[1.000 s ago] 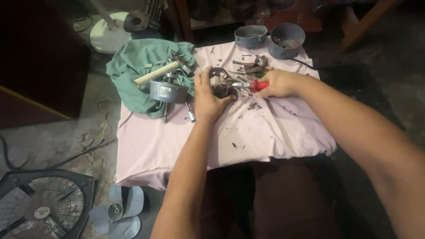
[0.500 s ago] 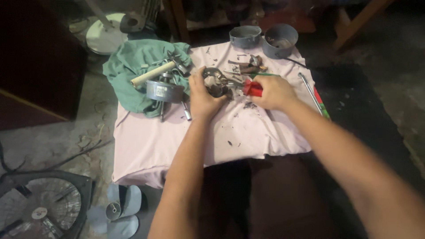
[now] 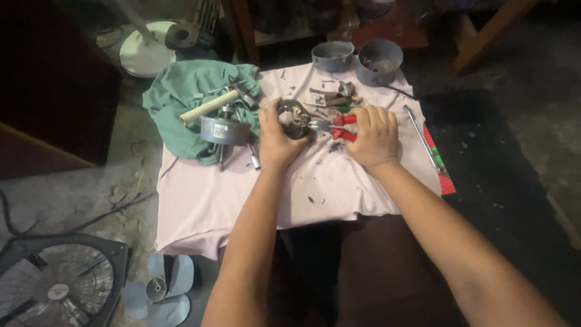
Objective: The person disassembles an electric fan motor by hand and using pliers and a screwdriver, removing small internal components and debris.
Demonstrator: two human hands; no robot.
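Fingers (image 3: 363, 118) around red-handled pliers (image 3: 333, 126)

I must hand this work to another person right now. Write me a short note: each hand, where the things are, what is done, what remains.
Left hand: holds a small dark metal part down on the pink cloth.
Right hand: grips red-handled pliers, whose tips meet the part.
Nearby: grey round motor piece and a wooden-handled tool on the green cloth; two grey cups at the far edge; a long metal tool at the right; fan blade on the floor.
Done: the fan looks taken apart; dark crumbs lie on the cloth.
Left: the pliers work on the part is not finished.
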